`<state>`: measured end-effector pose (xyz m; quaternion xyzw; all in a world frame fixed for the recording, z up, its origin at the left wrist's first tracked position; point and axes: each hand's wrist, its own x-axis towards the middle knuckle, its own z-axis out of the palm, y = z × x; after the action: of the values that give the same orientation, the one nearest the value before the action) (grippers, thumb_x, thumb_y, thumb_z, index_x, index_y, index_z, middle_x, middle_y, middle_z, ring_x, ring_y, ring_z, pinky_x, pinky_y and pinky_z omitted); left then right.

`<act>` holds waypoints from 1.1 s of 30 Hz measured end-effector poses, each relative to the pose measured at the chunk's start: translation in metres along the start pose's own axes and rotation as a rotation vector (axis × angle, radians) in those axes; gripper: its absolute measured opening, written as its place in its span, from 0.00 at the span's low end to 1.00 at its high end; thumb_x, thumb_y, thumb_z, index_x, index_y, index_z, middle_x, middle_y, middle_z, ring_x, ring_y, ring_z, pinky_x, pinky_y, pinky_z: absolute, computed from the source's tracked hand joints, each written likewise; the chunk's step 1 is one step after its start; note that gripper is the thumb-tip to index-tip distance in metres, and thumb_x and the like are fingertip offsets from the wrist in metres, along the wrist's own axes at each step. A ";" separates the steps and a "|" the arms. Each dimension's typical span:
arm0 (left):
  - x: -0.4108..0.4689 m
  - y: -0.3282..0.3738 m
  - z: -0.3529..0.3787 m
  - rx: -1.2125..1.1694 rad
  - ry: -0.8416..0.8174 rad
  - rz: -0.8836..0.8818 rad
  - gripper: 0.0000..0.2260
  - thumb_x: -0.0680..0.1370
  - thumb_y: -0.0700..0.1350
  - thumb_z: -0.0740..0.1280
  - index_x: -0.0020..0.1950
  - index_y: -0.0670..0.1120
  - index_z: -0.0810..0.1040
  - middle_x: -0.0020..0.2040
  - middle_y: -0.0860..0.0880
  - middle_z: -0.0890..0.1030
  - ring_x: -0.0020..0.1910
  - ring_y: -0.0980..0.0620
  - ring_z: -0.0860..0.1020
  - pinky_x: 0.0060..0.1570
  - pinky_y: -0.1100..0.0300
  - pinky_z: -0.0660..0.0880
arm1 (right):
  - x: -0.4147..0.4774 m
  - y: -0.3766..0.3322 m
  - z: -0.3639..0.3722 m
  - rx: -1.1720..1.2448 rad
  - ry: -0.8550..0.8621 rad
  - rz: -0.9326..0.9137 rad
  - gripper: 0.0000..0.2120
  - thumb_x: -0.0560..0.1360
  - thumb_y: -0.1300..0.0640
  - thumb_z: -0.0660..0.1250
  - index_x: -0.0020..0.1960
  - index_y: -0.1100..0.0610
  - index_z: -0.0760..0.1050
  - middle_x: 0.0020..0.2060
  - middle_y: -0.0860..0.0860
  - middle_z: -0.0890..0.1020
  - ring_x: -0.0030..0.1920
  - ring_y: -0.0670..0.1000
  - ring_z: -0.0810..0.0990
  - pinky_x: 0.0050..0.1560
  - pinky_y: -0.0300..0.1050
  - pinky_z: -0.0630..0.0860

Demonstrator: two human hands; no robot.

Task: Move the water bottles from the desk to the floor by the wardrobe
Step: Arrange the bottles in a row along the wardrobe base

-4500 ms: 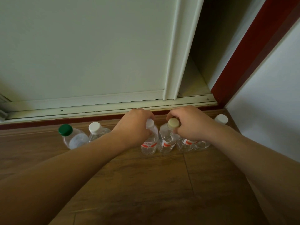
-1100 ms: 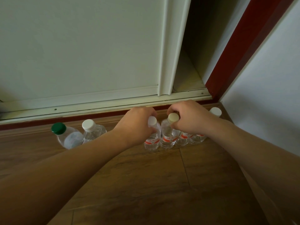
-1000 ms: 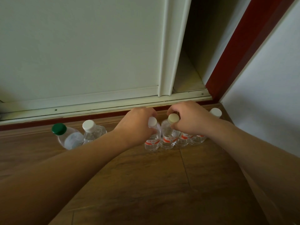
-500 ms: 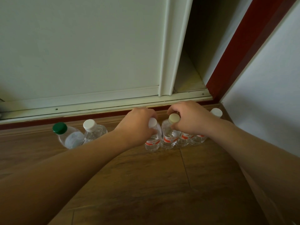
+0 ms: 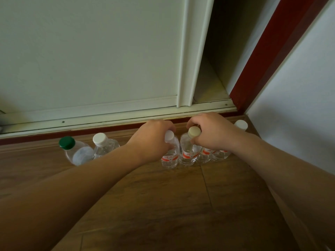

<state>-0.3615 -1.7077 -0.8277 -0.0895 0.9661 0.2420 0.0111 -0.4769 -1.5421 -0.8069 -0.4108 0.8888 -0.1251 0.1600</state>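
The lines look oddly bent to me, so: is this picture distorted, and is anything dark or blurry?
Head view: the wide lens seems to bow the wardrobe's bottom track and stretches the left forearm; the open wardrobe gap lies in shadow; the left hand gripping a red-labelled bottle and right hand gripping the beige-capped bottle look sharp, without glare.

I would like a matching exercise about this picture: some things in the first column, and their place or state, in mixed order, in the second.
1. green-capped bottle
2. beige-capped bottle
3. white-capped bottle beside it
4. wardrobe door

a. held by the left hand
b. slid partly open
c. leftmost in the row
d. held by the right hand

Pairs: 1-c, 2-d, 3-a, 4-b.
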 end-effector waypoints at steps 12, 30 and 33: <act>-0.005 0.002 0.000 0.057 0.017 -0.011 0.23 0.72 0.52 0.74 0.65 0.54 0.74 0.58 0.55 0.79 0.54 0.54 0.77 0.53 0.56 0.76 | 0.000 0.001 0.000 -0.007 0.009 -0.011 0.20 0.69 0.55 0.73 0.61 0.48 0.77 0.54 0.45 0.79 0.51 0.46 0.76 0.47 0.43 0.74; -0.005 0.002 -0.008 0.073 0.035 -0.013 0.23 0.73 0.53 0.73 0.67 0.55 0.73 0.60 0.55 0.78 0.56 0.54 0.77 0.54 0.54 0.77 | -0.003 -0.008 -0.008 -0.021 0.015 -0.027 0.23 0.70 0.55 0.72 0.64 0.48 0.75 0.55 0.44 0.77 0.52 0.45 0.74 0.49 0.42 0.73; -0.008 0.003 -0.014 0.070 0.035 -0.010 0.23 0.73 0.53 0.72 0.66 0.54 0.73 0.60 0.54 0.78 0.55 0.54 0.77 0.54 0.54 0.77 | -0.004 -0.016 -0.011 -0.014 0.017 -0.043 0.24 0.71 0.54 0.72 0.66 0.49 0.74 0.55 0.43 0.75 0.52 0.44 0.72 0.48 0.39 0.69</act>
<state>-0.3543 -1.7106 -0.8132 -0.0983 0.9735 0.2065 -0.0012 -0.4679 -1.5475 -0.7902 -0.4297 0.8820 -0.1258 0.1470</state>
